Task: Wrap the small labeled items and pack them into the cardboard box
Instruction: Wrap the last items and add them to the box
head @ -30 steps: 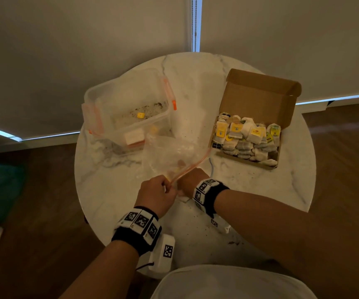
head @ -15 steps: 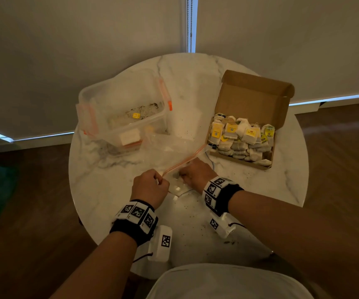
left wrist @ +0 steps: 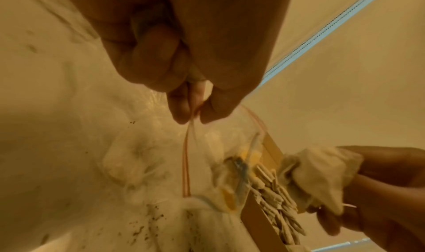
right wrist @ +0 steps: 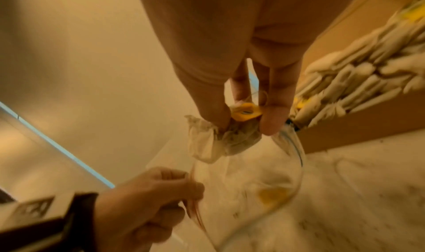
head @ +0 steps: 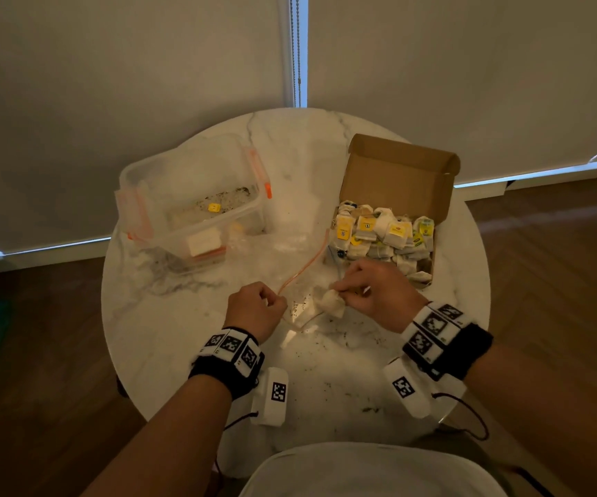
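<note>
Cardboard box [head: 399, 181] full of wrapped tea bags [head: 383, 234], lid up

Round marble table [head: 168, 338] on wood floor [head: 39, 353], drawn blinds [head: 110, 84] behind.

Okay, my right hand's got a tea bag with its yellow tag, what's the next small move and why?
Probably wind the string round the tea bag: the right hand pinches it clear of the plastic bag, which the left hand holds, beside the nearly full cardboard box.

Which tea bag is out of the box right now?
The tea bag with the yellow tag, pinched in the right hand; the others sit packed in the cardboard box.
</note>
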Tool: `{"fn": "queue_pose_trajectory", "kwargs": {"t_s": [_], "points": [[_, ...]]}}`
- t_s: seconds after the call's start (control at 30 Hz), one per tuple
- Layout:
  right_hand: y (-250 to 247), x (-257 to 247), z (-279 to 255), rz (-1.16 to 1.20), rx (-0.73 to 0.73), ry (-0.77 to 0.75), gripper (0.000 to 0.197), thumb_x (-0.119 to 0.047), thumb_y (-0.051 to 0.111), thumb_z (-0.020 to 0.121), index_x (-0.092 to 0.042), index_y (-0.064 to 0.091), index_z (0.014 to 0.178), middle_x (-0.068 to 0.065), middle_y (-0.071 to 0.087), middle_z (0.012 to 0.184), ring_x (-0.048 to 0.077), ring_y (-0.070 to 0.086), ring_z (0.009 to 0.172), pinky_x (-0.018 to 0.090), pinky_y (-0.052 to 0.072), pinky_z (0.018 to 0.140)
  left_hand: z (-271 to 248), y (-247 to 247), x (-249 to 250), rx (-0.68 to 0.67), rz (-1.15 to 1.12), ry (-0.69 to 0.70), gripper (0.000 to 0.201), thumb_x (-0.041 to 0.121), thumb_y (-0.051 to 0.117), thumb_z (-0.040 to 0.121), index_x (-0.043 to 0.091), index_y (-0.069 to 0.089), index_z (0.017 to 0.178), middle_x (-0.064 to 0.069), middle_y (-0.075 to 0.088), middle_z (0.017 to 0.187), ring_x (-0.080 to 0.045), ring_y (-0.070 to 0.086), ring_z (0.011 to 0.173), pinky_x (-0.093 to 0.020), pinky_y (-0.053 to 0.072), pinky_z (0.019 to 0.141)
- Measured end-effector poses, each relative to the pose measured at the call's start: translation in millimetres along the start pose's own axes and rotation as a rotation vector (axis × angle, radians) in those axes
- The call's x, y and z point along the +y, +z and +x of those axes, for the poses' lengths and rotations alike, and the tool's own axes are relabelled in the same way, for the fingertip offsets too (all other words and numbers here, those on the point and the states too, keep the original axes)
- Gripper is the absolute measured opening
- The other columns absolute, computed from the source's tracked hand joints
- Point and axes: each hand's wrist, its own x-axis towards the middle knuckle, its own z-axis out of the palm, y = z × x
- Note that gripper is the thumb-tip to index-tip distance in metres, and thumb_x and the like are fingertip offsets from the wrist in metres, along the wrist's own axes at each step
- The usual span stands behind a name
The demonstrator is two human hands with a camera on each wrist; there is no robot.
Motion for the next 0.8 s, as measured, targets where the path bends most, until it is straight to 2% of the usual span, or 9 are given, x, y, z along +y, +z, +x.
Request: {"fn": "queue_pose_trajectory", "kwargs": {"t_s": [0.07,0.13,0.23,0.33,0.43,0.53,0.63,0.73,0.8], "points": [[-14,-5,-6,0.107,0.081,-0.029,0.025,-0.009,0.075,0.081,-0.022,0.076,0.101,-0.002,0.063,0.087,0.011,0.059,0.075,0.02,0.05,0.068,-5,-3,6,-0.044,-0.065,0.091,0.029,0.043,0.073,0.084,0.017,0.065,0.073,0.004,0.065,0.073,-0.01,0.056,0.069,-0.018,0.038,0.06],[-26,-15,-8,0.221,0.139,-0.048,0.028,-0.007,0.075,0.081,-0.027,0.075,0.1,-0.002,0.064,0.088,0.013,0.062,0.074,0.026,0.055,0.066,-11,-9,16,-0.065,-0.2,0.163,0.039,0.052,0.061,0.09,0.017,0.067,0.075,0.001,0.07,0.075,-0.008,0.057,0.063,-0.025,0.04,0.062],[-37,-32,-4,0.309,0.185,-0.072,0.028,-0.007,0.074,0.082,-0.031,0.075,0.098,0.0,0.066,0.089,0.019,0.064,0.074,0.04,0.057,0.064,-24,-20,42,-0.214,-0.521,0.192,0.048,0.052,0.047,0.096,0.009,0.069,0.093,-0.002,0.071,0.078,-0.008,0.04,0.042,-0.021,0.03,0.045],[-38,-46,3,0.266,0.186,-0.087,0.02,-0.009,0.075,0.082,-0.021,0.077,0.098,0.004,0.065,0.088,0.015,0.062,0.072,0.034,0.055,0.063,-36,-27,65,-0.381,-0.636,0.275,0.049,0.05,0.052,0.084,0.009,0.063,0.107,0.009,0.053,0.052,-0.009,0.028,0.039,-0.017,0.021,0.04],[-32,-54,5,0.193,0.188,-0.119,0.019,-0.009,0.076,0.081,-0.016,0.077,0.098,0.005,0.064,0.085,0.014,0.061,0.071,0.026,0.052,0.064,-40,-30,75,-0.444,-0.683,0.252,0.053,0.052,0.056,0.082,0.01,0.063,0.115,0.011,0.04,0.05,-0.009,0.024,0.041,-0.018,0.018,0.042],[-28,-56,6,0.132,0.204,-0.123,0.024,-0.014,0.079,0.077,-0.017,0.076,0.1,0.001,0.067,0.088,0.011,0.061,0.073,0.024,0.051,0.067,-40,-33,74,-0.444,-0.673,0.214,0.035,0.035,0.06,0.093,0.006,0.065,0.112,0.006,0.041,0.055,-0.007,0.026,0.042,-0.018,0.02,0.04],[-32,-57,6,0.174,0.184,-0.066,0.033,-0.018,0.082,0.075,-0.016,0.073,0.107,-0.001,0.067,0.097,0.012,0.063,0.08,0.024,0.052,0.072,-41,-34,72,-0.467,-0.734,0.174,0.02,0.021,0.056,0.099,0.004,0.064,0.104,0.002,0.036,0.056,-0.008,0.022,0.041,-0.018,0.018,0.039],[-36,-58,5,0.312,0.143,-0.015,0.035,-0.016,0.081,0.077,-0.013,0.071,0.111,0.004,0.068,0.103,0.019,0.066,0.083,0.026,0.056,0.074,-40,-35,71,-0.482,-0.825,0.135,0.017,0.018,0.051,0.101,0.006,0.062,0.096,0.0,0.034,0.055,-0.008,0.018,0.039,-0.018,0.016,0.037],[-37,-57,4,0.42,0.143,0.021,0.028,-0.008,0.076,0.081,-0.008,0.071,0.108,0.008,0.07,0.099,0.017,0.069,0.077,0.025,0.058,0.07,-39,-35,71,-0.468,-0.857,0.106,0.019,0.016,0.048,0.102,0.007,0.062,0.093,-0.003,0.034,0.057,-0.008,0.018,0.039,-0.017,0.016,0.037]]}}
